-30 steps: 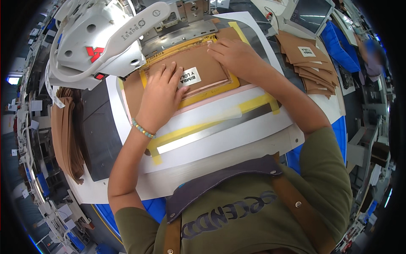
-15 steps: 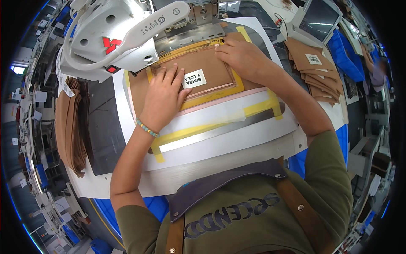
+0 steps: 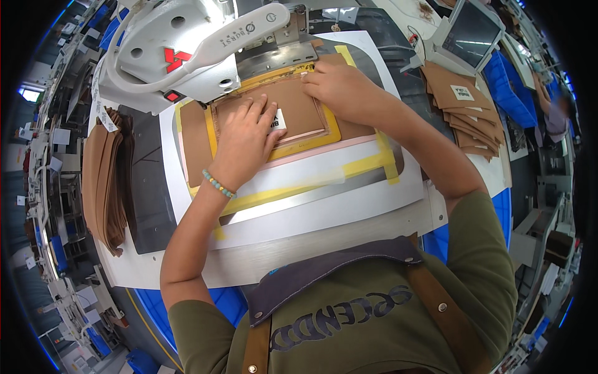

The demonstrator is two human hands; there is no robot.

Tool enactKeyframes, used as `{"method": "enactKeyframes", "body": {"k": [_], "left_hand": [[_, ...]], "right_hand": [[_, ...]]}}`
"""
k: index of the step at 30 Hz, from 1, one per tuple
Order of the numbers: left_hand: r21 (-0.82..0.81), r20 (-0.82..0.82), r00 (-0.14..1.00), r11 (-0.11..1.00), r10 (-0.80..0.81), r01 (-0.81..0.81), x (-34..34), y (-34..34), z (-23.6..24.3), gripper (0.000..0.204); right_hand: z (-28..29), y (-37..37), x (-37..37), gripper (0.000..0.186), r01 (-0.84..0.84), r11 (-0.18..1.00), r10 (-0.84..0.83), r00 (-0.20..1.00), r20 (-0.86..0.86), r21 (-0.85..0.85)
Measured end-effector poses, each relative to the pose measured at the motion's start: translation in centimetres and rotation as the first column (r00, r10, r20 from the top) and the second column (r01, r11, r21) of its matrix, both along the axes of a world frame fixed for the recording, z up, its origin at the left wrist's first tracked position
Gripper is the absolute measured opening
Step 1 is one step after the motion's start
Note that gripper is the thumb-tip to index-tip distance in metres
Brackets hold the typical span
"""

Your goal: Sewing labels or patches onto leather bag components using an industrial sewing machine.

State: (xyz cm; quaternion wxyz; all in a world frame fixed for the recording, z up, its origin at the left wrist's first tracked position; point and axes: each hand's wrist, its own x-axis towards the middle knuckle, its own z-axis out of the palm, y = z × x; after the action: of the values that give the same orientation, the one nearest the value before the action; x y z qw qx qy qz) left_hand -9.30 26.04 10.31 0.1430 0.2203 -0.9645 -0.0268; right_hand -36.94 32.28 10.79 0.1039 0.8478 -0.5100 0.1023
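A yellow rectangular frame (image 3: 308, 146) lies around a brown panel (image 3: 293, 93), under the front of a white sewing machine (image 3: 215, 62). My left hand (image 3: 246, 134) rests flat on the panel with its fingers stretched out, partly covering a white label (image 3: 278, 118). At the frame's far right corner, my right hand (image 3: 342, 88) has its fingers bent together. Their tips touch down just inside the frame; what they grip, if anything, is hidden. Beneath lies a white sheet (image 3: 324, 209) with yellow tape (image 3: 280, 192) along its near side.
Several folded brown pieces (image 3: 106, 187) hang over the table's left side. A fanned stack of brown pieces (image 3: 464, 112) lies on the right, beside a screen (image 3: 467, 34) and a blue crate (image 3: 511, 87). Another person (image 3: 556, 112) is at the far right.
Frame, panel and white sheet have slid left relative to the machine, both my hands moving with them. My left hand now covers more of the label.
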Motion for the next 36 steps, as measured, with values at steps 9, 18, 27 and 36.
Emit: {"method": "enactKeyframes", "body": {"k": [9,18,27,36], "left_hand": [[0.005,-0.024,1.000,1.000,-0.001,0.002,1.0,-0.4,-0.3,0.047],[0.021,-0.098,0.995,1.000,-0.006,0.008,1.6,-0.7,-1.0,0.048],[0.075,-0.103,0.994,0.997,0.025,-0.017,3.2,-1.3,-0.8,0.049],[0.095,-0.135,0.990,0.995,0.037,-0.025,4.9,-2.0,-0.9,0.041]], "right_hand": [[0.1,-1.7,2.6,0.023,-0.037,0.999,0.037,0.999,0.002,0.016],[-0.4,-3.2,5.0,0.015,-0.067,0.998,0.068,0.997,0.032,-0.005],[-1.0,-4.5,7.3,0.019,-0.106,0.994,0.108,0.991,0.079,-0.038],[-1.1,-4.3,8.4,0.024,-0.180,0.979,0.193,0.970,0.146,-0.098]]}}
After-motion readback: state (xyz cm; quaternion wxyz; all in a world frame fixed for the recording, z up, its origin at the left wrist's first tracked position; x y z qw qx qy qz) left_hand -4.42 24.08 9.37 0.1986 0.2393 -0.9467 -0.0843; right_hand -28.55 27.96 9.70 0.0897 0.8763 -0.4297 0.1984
